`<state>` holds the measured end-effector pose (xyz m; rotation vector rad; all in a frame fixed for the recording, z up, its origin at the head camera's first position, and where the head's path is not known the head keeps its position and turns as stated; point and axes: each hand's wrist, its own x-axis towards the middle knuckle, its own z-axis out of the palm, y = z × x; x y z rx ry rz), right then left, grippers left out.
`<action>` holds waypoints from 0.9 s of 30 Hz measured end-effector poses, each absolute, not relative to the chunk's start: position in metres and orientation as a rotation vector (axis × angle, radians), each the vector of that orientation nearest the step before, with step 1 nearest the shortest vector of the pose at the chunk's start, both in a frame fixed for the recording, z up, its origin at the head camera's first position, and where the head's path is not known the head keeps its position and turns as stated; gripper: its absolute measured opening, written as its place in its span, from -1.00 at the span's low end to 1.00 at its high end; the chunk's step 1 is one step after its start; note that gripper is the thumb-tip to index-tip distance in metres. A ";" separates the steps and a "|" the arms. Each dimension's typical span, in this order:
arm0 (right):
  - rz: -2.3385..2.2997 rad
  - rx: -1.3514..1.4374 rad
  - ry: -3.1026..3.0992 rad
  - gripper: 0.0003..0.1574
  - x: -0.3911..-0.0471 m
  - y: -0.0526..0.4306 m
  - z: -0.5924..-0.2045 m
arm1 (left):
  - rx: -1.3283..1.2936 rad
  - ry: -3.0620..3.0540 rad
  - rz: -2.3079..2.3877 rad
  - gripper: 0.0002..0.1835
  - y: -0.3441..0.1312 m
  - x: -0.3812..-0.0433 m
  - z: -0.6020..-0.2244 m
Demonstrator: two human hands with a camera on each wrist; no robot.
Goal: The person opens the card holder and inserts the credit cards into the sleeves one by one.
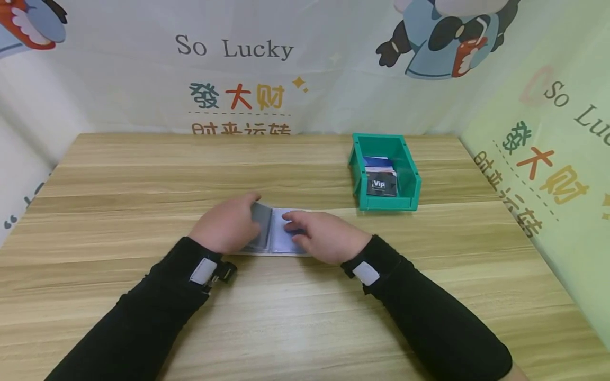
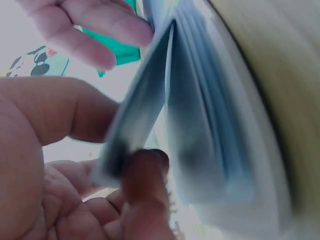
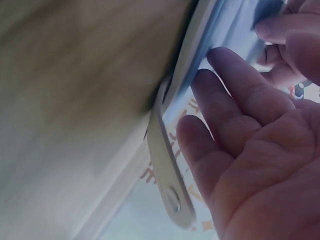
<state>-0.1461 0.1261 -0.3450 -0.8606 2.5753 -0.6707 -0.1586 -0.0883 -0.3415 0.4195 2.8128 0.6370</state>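
A card holder booklet [image 1: 280, 241] with clear plastic sleeves lies open on the wooden table, between the two hands. The left hand [image 1: 229, 226] pinches one sleeve page [image 2: 142, 95] between thumb and finger. In the left wrist view that page stands lifted away from the stacked pages below it. The right hand [image 1: 330, 236] is over the right side of the booklet, its fingers [image 3: 245, 87] loosely bent and at the pages; contact is unclear. A pale strap [image 3: 167, 175] with a metal snap sticks out from the booklet's edge in the right wrist view.
A green bin [image 1: 389, 203] stands at the back right of the table [image 1: 143, 174]. Several cards lie in it, with a black card marked Vip [image 1: 382, 185] in front. Printed cloth [image 1: 333, 69] hangs behind the table and along the sides.
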 end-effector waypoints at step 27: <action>-0.489 -0.167 3.092 -0.54 -0.216 0.245 -0.321 | 0.588 2.810 0.478 -0.13 -0.102 -0.156 -0.343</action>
